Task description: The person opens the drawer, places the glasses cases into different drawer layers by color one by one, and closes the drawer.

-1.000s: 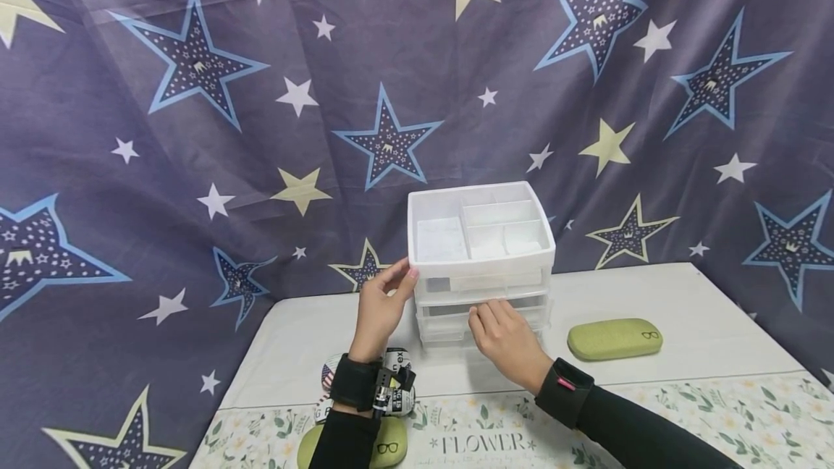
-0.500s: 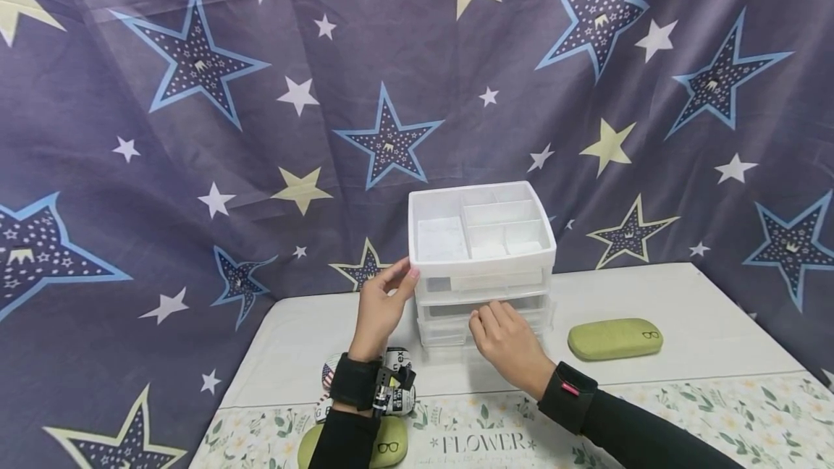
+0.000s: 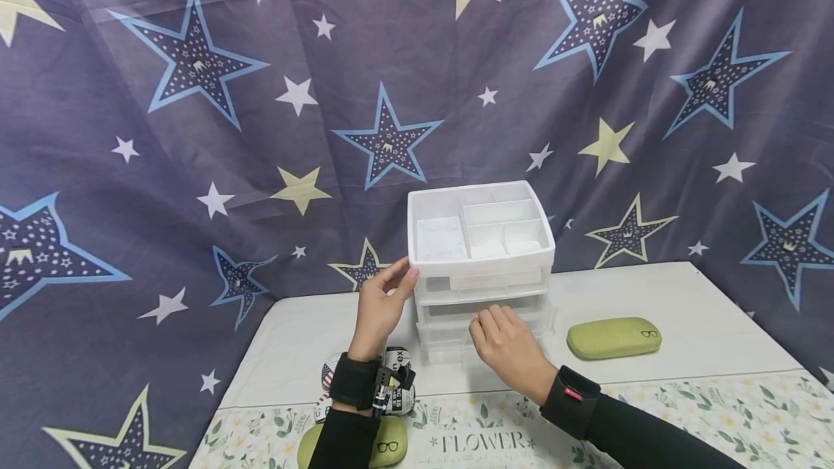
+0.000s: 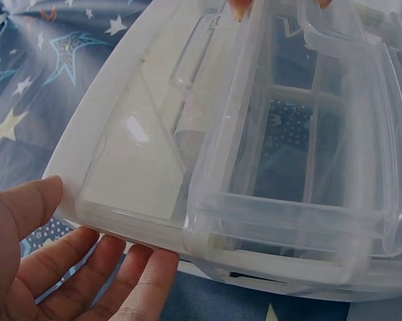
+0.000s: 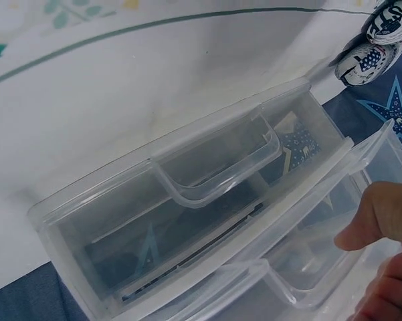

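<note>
A white drawer unit (image 3: 482, 265) with clear drawers and a divided top tray stands on the table. My left hand (image 3: 381, 310) holds its front left corner; in the left wrist view the thumb lies on the white edge and the fingers are round the side. At the front of a middle drawer (image 4: 287, 208), which stands partly pulled out, is my right hand (image 3: 508, 346) with curled fingers. In the right wrist view, the thumb (image 5: 358, 227) is beside the clear drawer's front, and its other fingers are partly cut off by the frame.
A green glasses case (image 3: 615, 339) lies right of the unit. Another green glasses case (image 3: 391, 440) is partly under the left sleeve, near rounded black-and-white printed bundles (image 3: 399, 402). A star-patterned curtain (image 3: 391, 42) hangs behind the table. Flower-print cloth (image 3: 710, 411) covers the front.
The drawer at my right hand has slid further out towards me, and the right hand has shifted slightly nearer with it. My left hand has stayed at the corner.
</note>
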`<action>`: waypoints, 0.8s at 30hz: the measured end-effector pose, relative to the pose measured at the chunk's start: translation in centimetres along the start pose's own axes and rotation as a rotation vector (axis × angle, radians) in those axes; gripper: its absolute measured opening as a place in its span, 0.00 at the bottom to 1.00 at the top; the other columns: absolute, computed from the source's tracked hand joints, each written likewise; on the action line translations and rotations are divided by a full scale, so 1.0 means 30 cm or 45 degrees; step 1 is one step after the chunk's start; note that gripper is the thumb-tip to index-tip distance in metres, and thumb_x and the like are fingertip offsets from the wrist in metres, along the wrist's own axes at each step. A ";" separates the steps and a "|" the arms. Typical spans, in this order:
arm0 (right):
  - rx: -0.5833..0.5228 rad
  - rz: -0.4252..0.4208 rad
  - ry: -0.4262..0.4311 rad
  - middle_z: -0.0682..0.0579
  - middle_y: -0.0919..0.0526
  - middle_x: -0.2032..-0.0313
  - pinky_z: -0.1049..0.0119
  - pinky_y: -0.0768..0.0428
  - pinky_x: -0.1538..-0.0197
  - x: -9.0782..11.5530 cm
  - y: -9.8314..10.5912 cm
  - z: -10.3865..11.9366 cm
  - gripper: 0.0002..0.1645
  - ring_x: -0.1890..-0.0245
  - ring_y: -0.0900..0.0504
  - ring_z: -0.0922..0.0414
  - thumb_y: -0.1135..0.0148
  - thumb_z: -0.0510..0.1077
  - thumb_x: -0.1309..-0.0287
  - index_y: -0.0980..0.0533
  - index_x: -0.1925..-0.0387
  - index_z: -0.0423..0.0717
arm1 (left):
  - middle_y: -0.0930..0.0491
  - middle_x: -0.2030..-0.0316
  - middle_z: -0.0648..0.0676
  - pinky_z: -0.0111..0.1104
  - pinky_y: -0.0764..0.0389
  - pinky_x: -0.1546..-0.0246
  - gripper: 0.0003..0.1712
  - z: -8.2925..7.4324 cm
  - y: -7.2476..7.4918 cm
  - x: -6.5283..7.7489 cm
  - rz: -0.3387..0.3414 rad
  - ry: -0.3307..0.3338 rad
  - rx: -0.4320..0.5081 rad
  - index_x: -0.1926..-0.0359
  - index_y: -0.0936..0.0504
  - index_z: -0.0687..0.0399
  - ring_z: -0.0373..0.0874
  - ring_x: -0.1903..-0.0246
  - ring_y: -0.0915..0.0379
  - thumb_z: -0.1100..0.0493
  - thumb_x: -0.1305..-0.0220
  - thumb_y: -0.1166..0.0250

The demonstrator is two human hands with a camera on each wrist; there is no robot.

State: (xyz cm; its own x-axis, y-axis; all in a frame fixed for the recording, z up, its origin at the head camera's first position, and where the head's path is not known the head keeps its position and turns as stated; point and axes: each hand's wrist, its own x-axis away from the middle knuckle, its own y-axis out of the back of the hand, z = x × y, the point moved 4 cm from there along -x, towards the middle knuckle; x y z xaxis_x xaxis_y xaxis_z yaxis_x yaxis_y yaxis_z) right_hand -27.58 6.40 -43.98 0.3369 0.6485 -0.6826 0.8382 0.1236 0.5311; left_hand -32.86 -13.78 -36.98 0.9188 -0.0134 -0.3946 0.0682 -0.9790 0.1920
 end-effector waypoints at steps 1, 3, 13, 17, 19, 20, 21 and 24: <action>0.001 0.000 0.000 0.45 0.27 0.71 0.62 0.27 0.68 0.000 0.001 0.000 0.25 0.71 0.29 0.51 0.68 0.28 0.23 0.22 0.64 0.33 | 0.17 0.44 0.62 0.37 0.14 0.50 0.23 -0.001 0.000 0.000 0.000 0.001 0.001 0.37 0.20 0.62 0.54 0.48 0.19 0.57 0.29 0.32; 0.002 0.000 0.002 0.45 0.26 0.71 0.62 0.27 0.68 0.000 0.005 0.002 0.25 0.71 0.28 0.51 0.68 0.29 0.23 0.22 0.65 0.34 | 0.17 0.44 0.62 0.37 0.14 0.50 0.23 -0.001 0.000 -0.001 -0.001 0.003 0.003 0.37 0.19 0.62 0.54 0.48 0.19 0.57 0.29 0.32; -0.007 0.017 0.003 0.45 0.25 0.71 0.61 0.22 0.65 0.005 0.021 0.010 0.27 0.71 0.26 0.51 0.69 0.28 0.23 0.21 0.65 0.34 | 0.17 0.45 0.62 0.35 0.14 0.51 0.23 -0.001 0.000 0.000 -0.001 0.006 0.010 0.38 0.19 0.63 0.54 0.48 0.19 0.58 0.29 0.32; 0.003 -0.007 0.009 0.45 0.25 0.72 0.60 0.22 0.64 0.006 0.029 0.014 0.24 0.71 0.27 0.51 0.67 0.28 0.24 0.21 0.65 0.33 | 0.17 0.44 0.62 0.34 0.14 0.51 0.22 0.002 0.000 0.000 0.000 0.002 0.012 0.37 0.20 0.62 0.54 0.48 0.19 0.59 0.29 0.32; 0.013 -0.011 0.013 0.45 0.25 0.71 0.60 0.21 0.63 0.007 0.033 0.016 0.23 0.70 0.26 0.51 0.66 0.28 0.24 0.22 0.65 0.33 | 0.17 0.44 0.62 0.34 0.14 0.51 0.23 0.005 0.000 0.000 -0.002 0.002 0.008 0.37 0.20 0.62 0.54 0.48 0.19 0.58 0.29 0.32; 0.013 -0.017 0.014 0.45 0.25 0.71 0.59 0.21 0.63 0.008 0.034 0.017 0.23 0.70 0.26 0.50 0.65 0.28 0.24 0.22 0.65 0.33 | 0.17 0.44 0.61 0.34 0.14 0.51 0.23 0.007 0.000 -0.001 -0.003 0.003 0.007 0.37 0.20 0.62 0.53 0.48 0.19 0.58 0.29 0.32; 0.015 -0.020 0.014 0.45 0.25 0.71 0.59 0.21 0.63 0.010 0.034 0.018 0.23 0.70 0.26 0.50 0.65 0.28 0.25 0.22 0.65 0.33 | 0.17 0.44 0.61 0.34 0.14 0.51 0.23 0.008 0.000 -0.001 -0.004 0.004 0.006 0.37 0.19 0.62 0.53 0.48 0.19 0.58 0.29 0.32; 0.015 -0.028 0.012 0.45 0.26 0.71 0.59 0.20 0.62 0.014 0.035 0.020 0.22 0.70 0.26 0.50 0.64 0.28 0.25 0.22 0.65 0.33 | 0.17 0.45 0.61 0.35 0.14 0.51 0.23 0.010 -0.001 -0.001 -0.006 0.003 0.001 0.37 0.19 0.61 0.53 0.48 0.19 0.58 0.29 0.32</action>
State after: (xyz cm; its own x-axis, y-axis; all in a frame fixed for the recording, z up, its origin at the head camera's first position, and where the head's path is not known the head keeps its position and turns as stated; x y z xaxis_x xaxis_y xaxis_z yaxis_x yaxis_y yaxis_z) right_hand -26.30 6.35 -44.02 0.3145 0.6526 -0.6894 0.8503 0.1292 0.5102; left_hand -33.02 -13.80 -37.25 0.9195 -0.0080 -0.3931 0.0723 -0.9793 0.1890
